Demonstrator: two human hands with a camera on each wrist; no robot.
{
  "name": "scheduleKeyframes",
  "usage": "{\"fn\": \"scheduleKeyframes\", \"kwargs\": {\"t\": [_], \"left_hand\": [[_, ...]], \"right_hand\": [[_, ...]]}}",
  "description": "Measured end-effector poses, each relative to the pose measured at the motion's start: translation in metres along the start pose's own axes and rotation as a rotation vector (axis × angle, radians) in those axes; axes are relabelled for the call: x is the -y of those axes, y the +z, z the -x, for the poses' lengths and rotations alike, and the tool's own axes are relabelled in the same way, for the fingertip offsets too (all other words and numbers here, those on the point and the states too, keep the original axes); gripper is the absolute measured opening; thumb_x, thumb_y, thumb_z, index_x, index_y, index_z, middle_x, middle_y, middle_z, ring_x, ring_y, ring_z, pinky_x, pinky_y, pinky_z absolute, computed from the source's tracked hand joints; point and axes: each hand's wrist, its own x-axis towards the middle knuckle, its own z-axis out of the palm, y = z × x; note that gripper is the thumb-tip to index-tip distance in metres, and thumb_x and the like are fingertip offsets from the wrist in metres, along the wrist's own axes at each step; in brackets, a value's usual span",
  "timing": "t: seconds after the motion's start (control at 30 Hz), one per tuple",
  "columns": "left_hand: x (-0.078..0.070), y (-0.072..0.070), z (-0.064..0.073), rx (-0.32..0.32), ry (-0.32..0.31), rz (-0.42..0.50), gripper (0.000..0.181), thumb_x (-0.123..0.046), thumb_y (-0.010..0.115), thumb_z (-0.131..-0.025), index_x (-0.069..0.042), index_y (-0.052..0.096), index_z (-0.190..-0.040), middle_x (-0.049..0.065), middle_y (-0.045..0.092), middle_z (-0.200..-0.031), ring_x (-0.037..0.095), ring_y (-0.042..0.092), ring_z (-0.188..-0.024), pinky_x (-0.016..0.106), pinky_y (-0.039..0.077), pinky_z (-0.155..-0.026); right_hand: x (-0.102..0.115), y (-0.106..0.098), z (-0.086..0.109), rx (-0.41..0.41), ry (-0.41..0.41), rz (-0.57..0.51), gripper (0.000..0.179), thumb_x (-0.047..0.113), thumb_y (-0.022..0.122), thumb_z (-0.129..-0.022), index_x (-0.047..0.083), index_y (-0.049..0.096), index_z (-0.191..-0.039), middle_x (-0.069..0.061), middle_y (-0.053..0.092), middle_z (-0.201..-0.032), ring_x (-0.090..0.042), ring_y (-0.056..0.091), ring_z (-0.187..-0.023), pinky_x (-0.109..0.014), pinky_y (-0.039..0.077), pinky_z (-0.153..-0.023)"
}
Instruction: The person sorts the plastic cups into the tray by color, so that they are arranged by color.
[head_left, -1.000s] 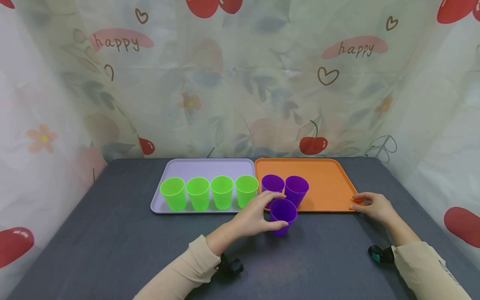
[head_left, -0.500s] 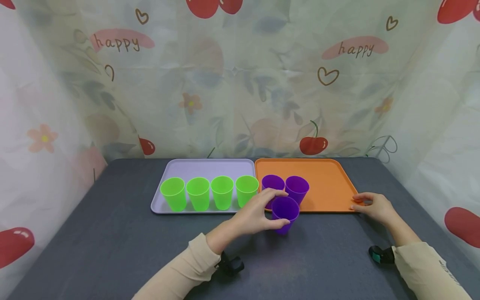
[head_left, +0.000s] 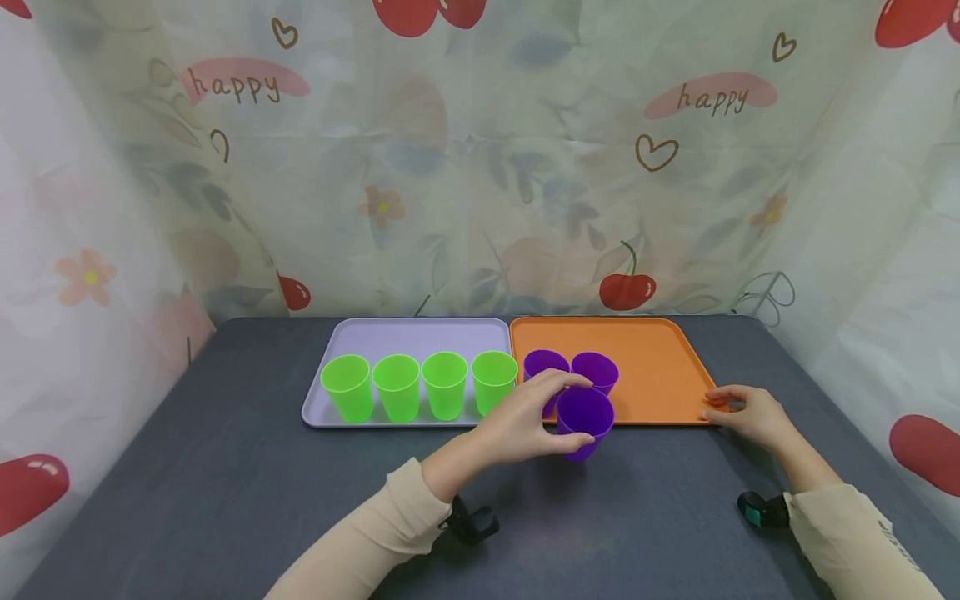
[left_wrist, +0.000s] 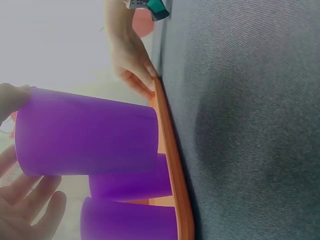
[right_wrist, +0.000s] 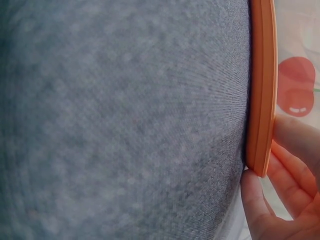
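My left hand (head_left: 516, 423) holds a purple cup (head_left: 579, 421) by its sides near the rim, thumb on the near side and fingers on the far side. The cup hangs upright just above the dark table, in front of the orange tray (head_left: 652, 358). Two more purple cups (head_left: 596, 367) stand at that tray's left end, partly hidden by the hand and the held cup. In the left wrist view the held cup (left_wrist: 87, 132) is clear of the tray rim. My right hand (head_left: 753, 417) pinches the orange tray's near right corner, thumb below and fingers over the rim (right_wrist: 262, 90).
A lilac tray (head_left: 420, 333) adjoins the orange one on the left. Along its front stands a row of several green cups (head_left: 444, 387). Dark table surface (head_left: 645, 517) lies in front of both trays. A printed curtain (head_left: 465, 167) closes off the back and sides.
My left hand has carried the purple cup slightly right and up, toward the orange tray. The right hand and the other cups have stayed in place.
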Motion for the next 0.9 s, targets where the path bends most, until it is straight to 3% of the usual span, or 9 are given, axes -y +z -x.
{"fn": "scheduleKeyframes", "kwargs": {"t": [0.47,0.7,0.9], "left_hand": [[-0.009,0.000,-0.010,-0.005,0.045,-0.003,0.055,-0.031,0.075,-0.077,-0.015,0.053,-0.125,-0.001,0.060,-0.117,0.009,0.054,-0.103,0.015,0.047,-0.083],[-0.012,0.002,-0.019,-0.019,0.072,-0.022,0.054,-0.031,0.075,-0.077,-0.017,0.053,-0.124,-0.003,0.060,-0.115,0.007,0.055,-0.104,0.016,0.047,-0.084],[-0.018,0.003,-0.029,-0.008,0.059,-0.038,0.054,-0.034,0.073,-0.078,-0.017,0.052,-0.125,-0.002,0.059,-0.119,0.009,0.055,-0.108,0.016,0.048,-0.085]], "right_hand": [[-0.004,-0.001,-0.003,-0.004,0.018,-0.022,0.058,0.042,0.069,-0.081,-0.004,0.060,-0.116,-0.026,0.062,-0.114,-0.041,0.055,-0.099,-0.046,0.048,-0.078],[0.001,-0.002,0.000,0.020,0.025,-0.010,0.058,0.038,0.065,-0.085,-0.007,0.057,-0.120,-0.029,0.058,-0.121,-0.046,0.052,-0.104,-0.050,0.047,-0.082],[0.002,-0.001,0.001,0.020,0.027,-0.001,0.055,0.036,0.064,-0.087,-0.007,0.056,-0.120,-0.030,0.057,-0.121,-0.046,0.052,-0.104,-0.051,0.046,-0.082]]}}
